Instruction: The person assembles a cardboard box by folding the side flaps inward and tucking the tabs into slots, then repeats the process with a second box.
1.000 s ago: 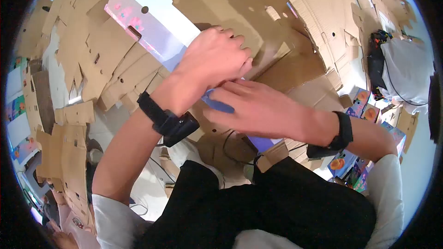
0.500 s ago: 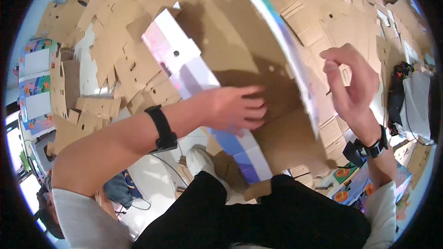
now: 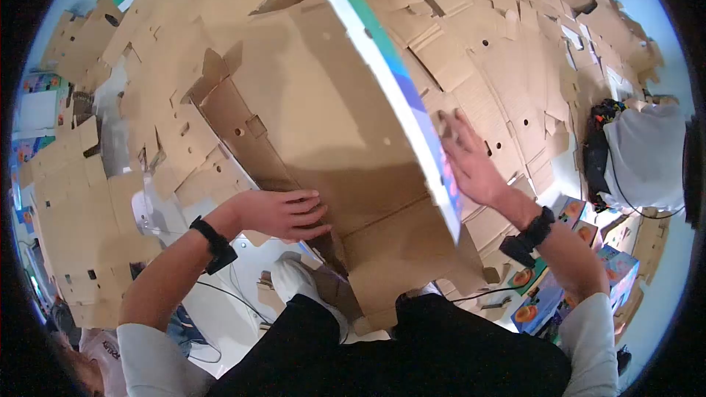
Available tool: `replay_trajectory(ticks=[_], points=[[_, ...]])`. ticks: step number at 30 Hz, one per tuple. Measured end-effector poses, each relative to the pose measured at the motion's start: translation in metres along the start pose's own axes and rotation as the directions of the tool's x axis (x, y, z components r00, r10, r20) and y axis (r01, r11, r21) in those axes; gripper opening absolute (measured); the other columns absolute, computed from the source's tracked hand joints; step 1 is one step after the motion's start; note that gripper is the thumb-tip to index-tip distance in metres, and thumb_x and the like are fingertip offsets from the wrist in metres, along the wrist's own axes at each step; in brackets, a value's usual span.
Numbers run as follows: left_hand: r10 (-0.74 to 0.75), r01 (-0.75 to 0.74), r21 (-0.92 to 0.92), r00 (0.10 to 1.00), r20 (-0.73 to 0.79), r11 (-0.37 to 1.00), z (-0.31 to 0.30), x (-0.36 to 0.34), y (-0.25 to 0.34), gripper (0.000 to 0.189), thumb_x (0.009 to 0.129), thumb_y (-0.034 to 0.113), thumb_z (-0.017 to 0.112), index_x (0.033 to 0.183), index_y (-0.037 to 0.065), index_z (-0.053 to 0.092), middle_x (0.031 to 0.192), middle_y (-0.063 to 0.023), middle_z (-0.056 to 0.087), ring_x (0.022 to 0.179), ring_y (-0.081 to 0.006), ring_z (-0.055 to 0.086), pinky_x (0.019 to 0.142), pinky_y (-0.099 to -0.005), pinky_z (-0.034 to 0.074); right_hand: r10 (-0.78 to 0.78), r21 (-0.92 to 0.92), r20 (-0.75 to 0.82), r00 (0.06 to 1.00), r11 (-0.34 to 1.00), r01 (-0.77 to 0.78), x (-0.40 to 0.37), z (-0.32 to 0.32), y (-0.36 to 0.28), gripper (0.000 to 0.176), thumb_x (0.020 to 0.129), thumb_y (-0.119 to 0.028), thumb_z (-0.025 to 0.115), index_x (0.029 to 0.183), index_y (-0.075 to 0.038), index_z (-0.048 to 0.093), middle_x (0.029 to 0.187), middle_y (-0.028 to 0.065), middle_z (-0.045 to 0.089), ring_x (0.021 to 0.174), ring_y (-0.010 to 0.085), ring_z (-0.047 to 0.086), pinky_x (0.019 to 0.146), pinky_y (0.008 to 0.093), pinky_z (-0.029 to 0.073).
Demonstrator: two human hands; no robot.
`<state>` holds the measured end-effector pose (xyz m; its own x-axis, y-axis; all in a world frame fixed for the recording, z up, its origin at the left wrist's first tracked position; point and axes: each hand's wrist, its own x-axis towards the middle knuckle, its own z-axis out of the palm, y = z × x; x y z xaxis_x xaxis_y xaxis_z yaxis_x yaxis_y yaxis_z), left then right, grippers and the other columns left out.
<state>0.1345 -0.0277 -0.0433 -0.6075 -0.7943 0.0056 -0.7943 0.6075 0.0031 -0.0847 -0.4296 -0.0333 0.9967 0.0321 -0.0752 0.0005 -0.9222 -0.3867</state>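
Observation:
A large cardboard box (image 3: 338, 95), brown inside and partly folded, lies open before me. Its right side flap (image 3: 401, 95) stands up, showing a white edge and a green, blue and purple printed face. Over the box's left side wall (image 3: 243, 129) rests my left hand (image 3: 283, 213), fingers stretched out toward the inside. My right hand (image 3: 471, 162) lies flat with spread fingers against the printed outer face of the right flap. Both wrists wear black bands.
Flattened cardboard sheets (image 3: 507, 95) cover the surface beyond and around the box. Colourful printed boxes (image 3: 540, 305) stand at lower right, near a black cable. A white cloth-like item (image 3: 643, 154) is at far right. Part of another person (image 3: 99, 353) shows at lower left.
My left hand has moved left and the box's left wall has swung outward, now showing its brown inside. My right hand has come down and left onto the right flap.

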Motion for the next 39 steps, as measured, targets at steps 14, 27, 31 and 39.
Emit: replay_trajectory(ticks=[14, 27, 31, 39], points=[[-0.276, 0.287, 0.267, 0.958, -0.077, 0.920, -0.166, -0.013, -0.001, 0.029, 0.085, 0.015, 0.070, 0.110, 0.004, 0.079, 0.115, -0.0119, 0.079, 0.118, -0.0312, 0.074, 0.108, -0.0418, 0.060, 0.493, 0.803, -0.086, 0.866, 0.548, -0.233, 0.003, -0.043, -0.097, 0.076, 0.100, -0.045, 0.075, 0.150, 0.003, 0.042, 0.125, 0.0139, 0.063, 0.109, 0.0218, 0.062, 0.101, 0.0378, 0.052], [-0.777, 0.755, -0.323, 0.624, 0.083, 0.571, -0.139, 0.018, -0.011, 0.055, 0.068, -0.005, 0.072, 0.118, 0.014, 0.081, 0.150, -0.0158, 0.060, 0.152, -0.0381, 0.048, 0.132, -0.0701, 0.016, 0.723, 0.597, 0.304, 0.621, 0.364, -0.715, -0.033, -0.031, -0.038, 0.084, 0.115, -0.066, 0.030, 0.159, 0.004, 0.043, 0.146, 0.0224, 0.059, 0.127, 0.0299, 0.058, 0.112, 0.0428, 0.045], [-0.867, 0.747, -0.443, 0.451, -0.210, 0.496, -0.104, 0.051, 0.018, 0.067, 0.069, -0.003, 0.074, 0.133, 0.017, 0.074, 0.165, -0.0260, 0.041, 0.155, -0.0507, 0.038, 0.129, -0.0710, 0.027, 0.416, 0.704, 0.027, 0.909, 0.638, -0.312, -0.061, -0.029, -0.073, 0.091, 0.112, -0.062, 0.047, 0.172, 0.002, 0.021, 0.164, 0.0312, 0.044, 0.145, 0.0399, 0.052, 0.119, 0.0496, 0.046], [-0.589, 0.547, -0.492, 0.804, 0.084, 0.677, -0.080, 0.071, 0.071, 0.067, 0.088, 0.048, 0.086, 0.149, 0.037, 0.061, 0.176, -0.0131, 0.032, 0.162, -0.0547, 0.021, 0.120, -0.0847, 0.028, -0.100, 0.230, -0.077, 0.992, 0.966, 0.115, -0.104, -0.017, -0.096, 0.114, 0.069, -0.031, 0.103, 0.163, -0.019, 0.039, 0.169, 0.0387, 0.022, 0.154, 0.0587, 0.037, 0.120, 0.0584, 0.048]])
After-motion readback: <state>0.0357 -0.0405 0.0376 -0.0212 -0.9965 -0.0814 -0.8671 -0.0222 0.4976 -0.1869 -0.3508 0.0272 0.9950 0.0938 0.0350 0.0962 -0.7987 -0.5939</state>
